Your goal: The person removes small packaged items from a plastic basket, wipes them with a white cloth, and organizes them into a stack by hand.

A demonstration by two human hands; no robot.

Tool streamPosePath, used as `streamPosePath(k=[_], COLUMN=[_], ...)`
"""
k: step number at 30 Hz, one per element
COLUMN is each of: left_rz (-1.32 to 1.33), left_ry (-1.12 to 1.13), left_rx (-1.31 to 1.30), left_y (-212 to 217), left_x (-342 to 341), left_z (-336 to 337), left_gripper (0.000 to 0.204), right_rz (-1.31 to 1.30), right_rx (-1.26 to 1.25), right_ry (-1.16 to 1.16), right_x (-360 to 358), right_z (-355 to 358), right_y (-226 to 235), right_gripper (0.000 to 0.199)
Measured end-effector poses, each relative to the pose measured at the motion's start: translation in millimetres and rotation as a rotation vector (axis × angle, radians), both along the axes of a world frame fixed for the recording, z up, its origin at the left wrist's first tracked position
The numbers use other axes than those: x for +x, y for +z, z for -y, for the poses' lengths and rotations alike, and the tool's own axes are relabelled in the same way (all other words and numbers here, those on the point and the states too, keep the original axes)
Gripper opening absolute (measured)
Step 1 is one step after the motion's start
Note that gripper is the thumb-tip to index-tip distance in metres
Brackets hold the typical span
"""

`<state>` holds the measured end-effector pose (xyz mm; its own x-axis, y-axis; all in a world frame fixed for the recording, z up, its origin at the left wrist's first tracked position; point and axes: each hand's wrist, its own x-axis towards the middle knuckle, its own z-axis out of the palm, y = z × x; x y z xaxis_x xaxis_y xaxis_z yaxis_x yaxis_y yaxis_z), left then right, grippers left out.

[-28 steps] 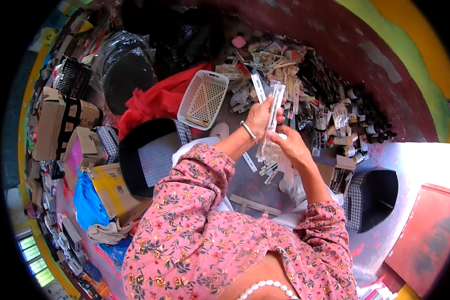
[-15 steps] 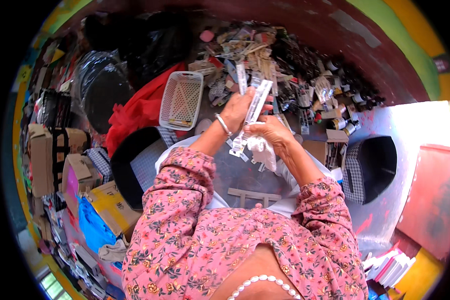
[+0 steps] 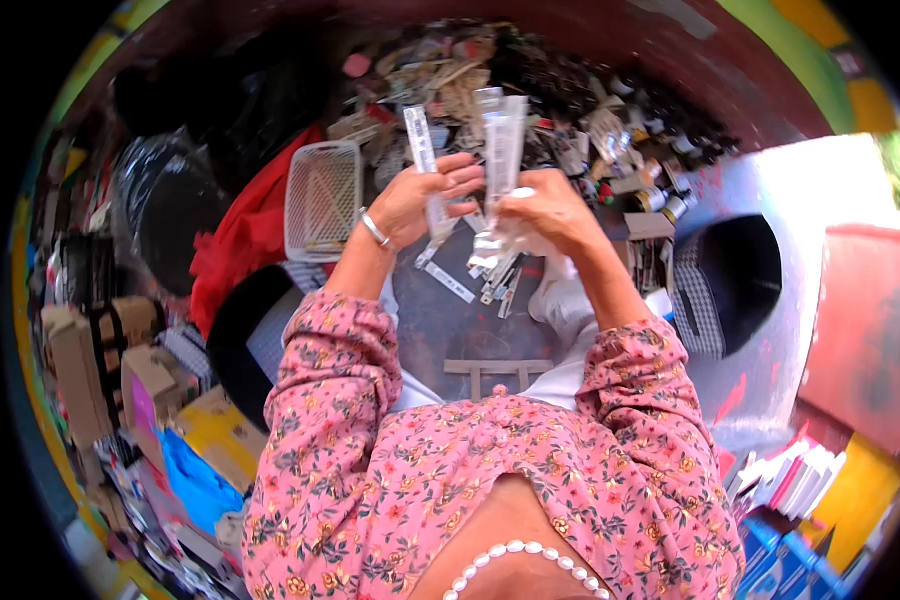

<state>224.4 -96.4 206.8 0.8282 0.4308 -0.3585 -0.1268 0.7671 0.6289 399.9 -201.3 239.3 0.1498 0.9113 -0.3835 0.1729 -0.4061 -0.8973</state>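
From my remote seat I see a white mesh basket (image 3: 322, 198) lying beside a heap of red cloth (image 3: 240, 245) toward the left. A jumble of small packets and bottles (image 3: 610, 130) runs along the far edge of the floor. Cardboard boxes (image 3: 90, 360) stack at the left edge, with a yellow box (image 3: 220, 430) and blue bag (image 3: 195, 480) nearer. A red panel (image 3: 865, 330) stands at the right.

Cluttered market stall: heaped small packaged goods (image 3: 570, 110), cardboard boxes (image 3: 90, 360).
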Motion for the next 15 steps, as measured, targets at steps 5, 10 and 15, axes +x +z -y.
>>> streamPosePath(k=[5,10,15], left_rz=[-0.136,-0.136,-0.208], left_ry=[-0.08,0.013,0.198], left_rx=[-0.046,0.004,0.103], left_y=[-2,-10,-9], left_x=[18,18,15], left_z=[33,27,18], left_gripper=[0.038,0.029,0.024], right_rz=[0.112,0.056,0.186], right_rx=[0.003,0.137,0.082], right_ry=[0.072,0.134,0.066], right_x=[-33,-24,-16], right_z=[-5,-5,-4], right_y=[-34,-25,-6], right_gripper=[0.047,0.049,0.038])
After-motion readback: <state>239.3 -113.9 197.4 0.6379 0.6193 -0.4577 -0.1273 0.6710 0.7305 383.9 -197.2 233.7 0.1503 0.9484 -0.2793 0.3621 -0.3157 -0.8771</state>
